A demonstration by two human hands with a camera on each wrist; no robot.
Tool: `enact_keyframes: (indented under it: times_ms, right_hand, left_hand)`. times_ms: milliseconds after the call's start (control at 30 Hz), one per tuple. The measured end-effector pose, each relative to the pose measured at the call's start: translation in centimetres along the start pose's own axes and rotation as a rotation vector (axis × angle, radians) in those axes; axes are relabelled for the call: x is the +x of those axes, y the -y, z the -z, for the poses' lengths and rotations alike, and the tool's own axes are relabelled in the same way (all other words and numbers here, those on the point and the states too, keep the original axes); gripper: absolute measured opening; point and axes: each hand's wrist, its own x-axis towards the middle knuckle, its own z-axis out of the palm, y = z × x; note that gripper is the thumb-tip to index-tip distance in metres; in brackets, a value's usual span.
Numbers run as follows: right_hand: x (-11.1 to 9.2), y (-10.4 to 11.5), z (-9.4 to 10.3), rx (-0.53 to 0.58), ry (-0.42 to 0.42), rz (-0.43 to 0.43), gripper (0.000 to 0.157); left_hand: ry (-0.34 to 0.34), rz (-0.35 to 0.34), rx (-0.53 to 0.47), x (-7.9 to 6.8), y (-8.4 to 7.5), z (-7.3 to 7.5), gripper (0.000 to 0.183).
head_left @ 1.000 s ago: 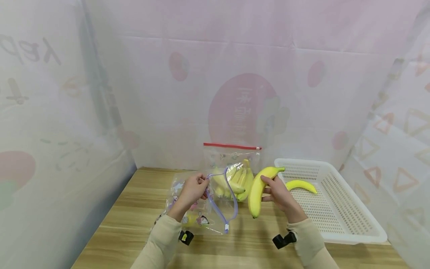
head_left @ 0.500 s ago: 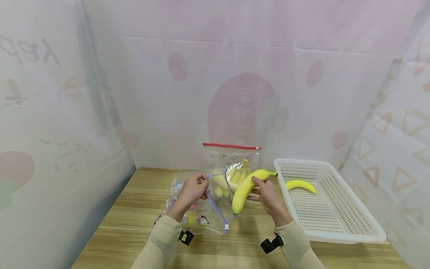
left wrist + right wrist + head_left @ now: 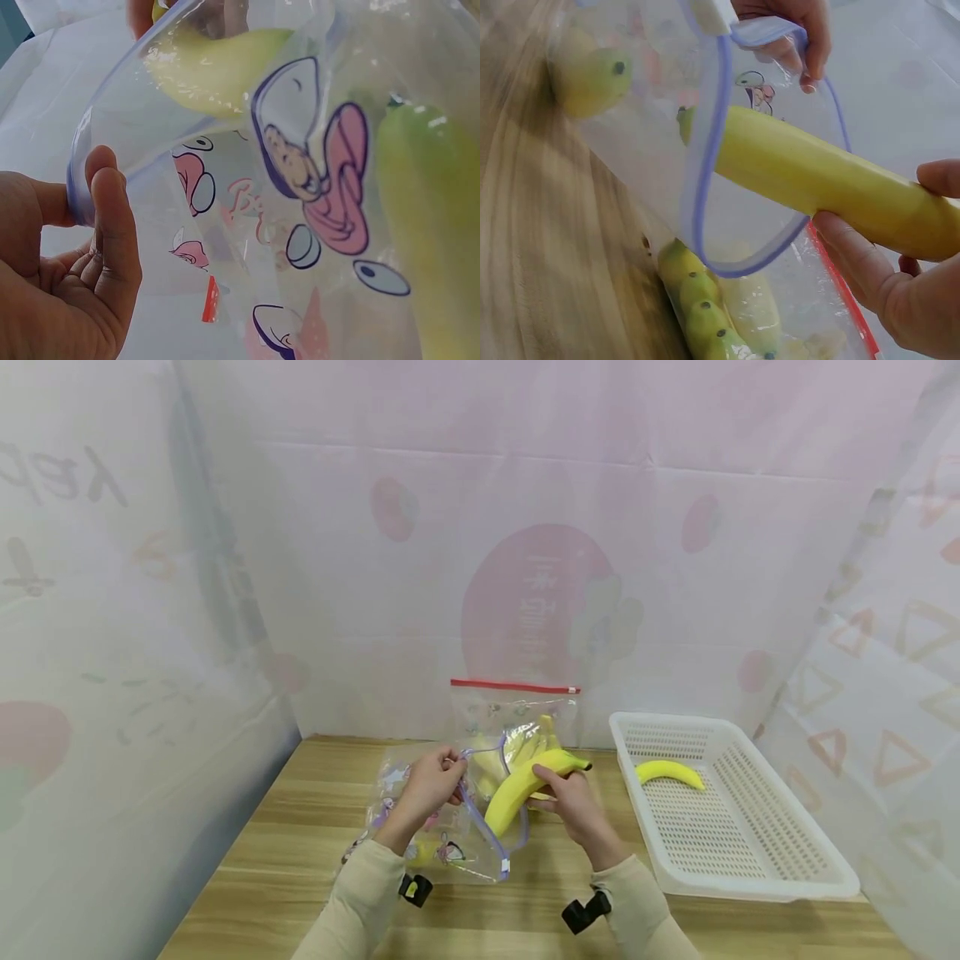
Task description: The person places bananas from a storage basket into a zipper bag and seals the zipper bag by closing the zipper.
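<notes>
My left hand (image 3: 432,781) pinches the purple-edged mouth of a clear zip bag (image 3: 480,817) printed with cartoon figures. In the left wrist view, thumb and fingers (image 3: 109,202) meet at that edge. My right hand (image 3: 567,797) grips a yellow banana (image 3: 525,787) between thumb and fingers. Its far tip is inside the bag's open mouth, as the right wrist view shows the banana (image 3: 802,169) passing the purple rim (image 3: 714,165). Another yellow-green fruit (image 3: 592,79) lies deeper in this bag. The white slider (image 3: 505,865) sits at the mouth's near corner.
Behind the hands stands a second clear bag with a red zip strip (image 3: 517,686), holding several bananas (image 3: 705,307). At the right, a white perforated basket (image 3: 757,885) holds one banana (image 3: 670,772). Printed fabric walls enclose the wooden table (image 3: 300,827).
My right hand has moved left with the banana, bringing its tip from beside the purple-edged bag into the mouth. My left hand keeps its pinch in the same place.
</notes>
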Motion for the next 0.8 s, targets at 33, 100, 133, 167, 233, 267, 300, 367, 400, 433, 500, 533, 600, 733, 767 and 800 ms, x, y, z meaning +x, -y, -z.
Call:
enact_keyframes:
  times_ms: [33, 100, 133, 167, 233, 267, 300, 367, 400, 433, 500, 533, 600, 733, 767, 800]
  right_hand:
    - [0.0, -0.2, -0.2, 0.003, 0.002, -0.004, 0.030]
    - [0.1, -0.5, -0.4, 0.003, -0.004, -0.005, 0.031]
    - [0.1, -0.7, -0.6, -0.003, -0.014, -0.004, 0.031]
    - [0.1, -0.8, -0.7, -0.006, -0.028, -0.006, 0.031]
    - [0.1, -1.0, -1.0, -0.029, -0.056, -0.003, 0.033]
    - [0.1, -1.1, -1.1, -0.045, -0.066, 0.001, 0.034]
    - [0.1, -1.2, -1.2, -0.054, -0.077, 0.002, 0.035]
    - [0.0, -1.3, -1.4, -0.076, -0.085, 0.008, 0.038]
    - [0.0, -1.4, -1.5, -0.083, -0.084, 0.013, 0.039]
    - [0.0, -1.4, -1.5, -0.085, -0.082, 0.017, 0.039]
    - [-0.1, -1.4, -1.6, -0.083, -0.076, 0.023, 0.040]
    - [-0.1, -1.4, -1.6, -0.083, -0.071, 0.024, 0.041]
    - [-0.2, -1.4, -1.6, -0.084, -0.061, 0.026, 0.041]
    - [-0.2, -1.5, -1.5, -0.090, -0.037, 0.019, 0.040]
    - [-0.3, -1.6, -1.5, -0.087, -0.032, 0.014, 0.040]
    - [-0.3, -1.6, -1.5, -0.086, -0.026, 0.010, 0.040]
  left_hand:
    - [-0.001, 0.002, -0.002, 0.0, 0.0, 0.0, 0.012]
    - [-0.001, 0.000, -0.003, 0.0, 0.0, 0.0, 0.012]
    - [-0.001, 0.000, -0.002, 0.0, 0.0, 0.0, 0.012]
    - [-0.001, 0.000, -0.002, 0.0, 0.0, 0.0, 0.012]
    - [-0.001, -0.001, -0.002, 0.0, 0.0, 0.1, 0.012]
    - [-0.001, -0.001, -0.001, 0.0, 0.0, 0.1, 0.012]
    - [-0.001, -0.002, -0.001, 0.0, 0.0, 0.1, 0.012]
    - [-0.002, -0.002, -0.003, 0.0, 0.0, 0.1, 0.012]
    - [-0.003, -0.002, -0.004, 0.0, 0.0, 0.1, 0.012]
    - [-0.004, -0.002, -0.004, 0.0, 0.0, 0.1, 0.012]
    - [-0.005, -0.004, -0.003, 0.0, 0.0, 0.2, 0.012]
    - [-0.005, -0.006, -0.003, 0.0, -0.1, 0.2, 0.012]
    - [-0.004, -0.011, -0.003, 0.0, -0.2, 0.3, 0.012]
    - [-0.001, -0.022, -0.005, -0.1, -0.3, 0.4, 0.013]
    - [-0.001, -0.022, -0.007, -0.1, -0.3, 0.4, 0.012]
    - [-0.001, -0.020, -0.010, -0.1, -0.3, 0.4, 0.012]
